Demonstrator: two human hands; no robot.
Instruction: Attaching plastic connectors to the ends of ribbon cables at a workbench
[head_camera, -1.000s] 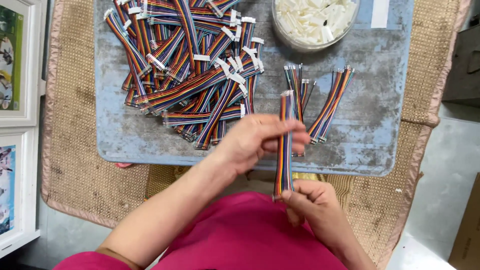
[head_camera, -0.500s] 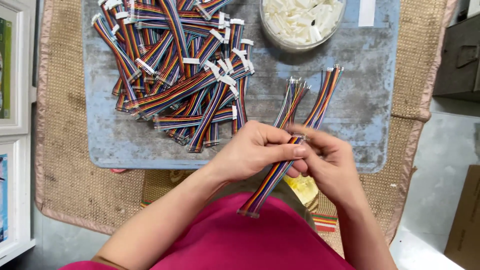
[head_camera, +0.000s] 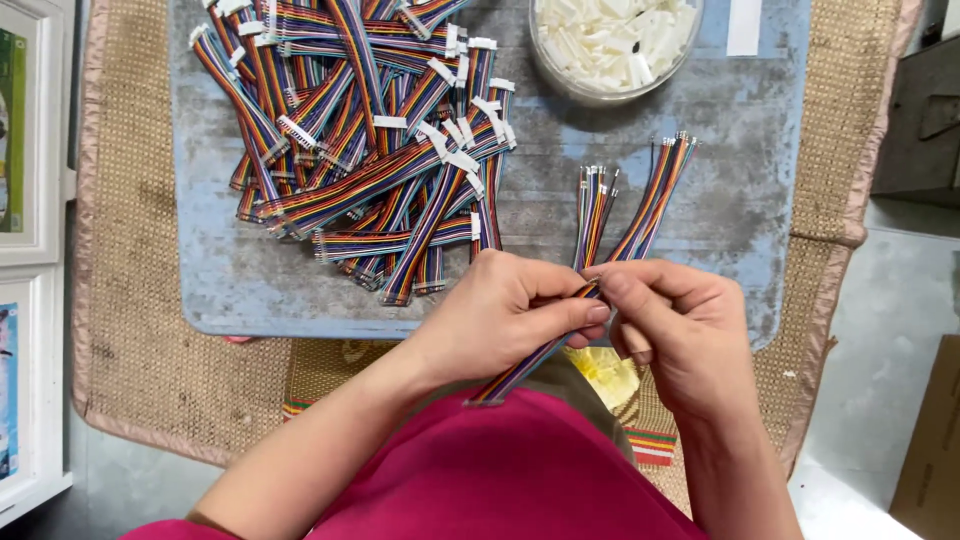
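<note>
Above the blue board (head_camera: 230, 290), the left hand (head_camera: 500, 315) and right hand (head_camera: 675, 320) both pinched one rainbow ribbon cable (head_camera: 520, 365), apparently mid-fitting; next likely needed a white connector (head_camera: 610, 40).

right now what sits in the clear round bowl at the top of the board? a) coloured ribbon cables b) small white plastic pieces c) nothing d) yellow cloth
b: the clear round bowl is filled with small white plastic pieces, and the cables lie outside it on the board.
</note>
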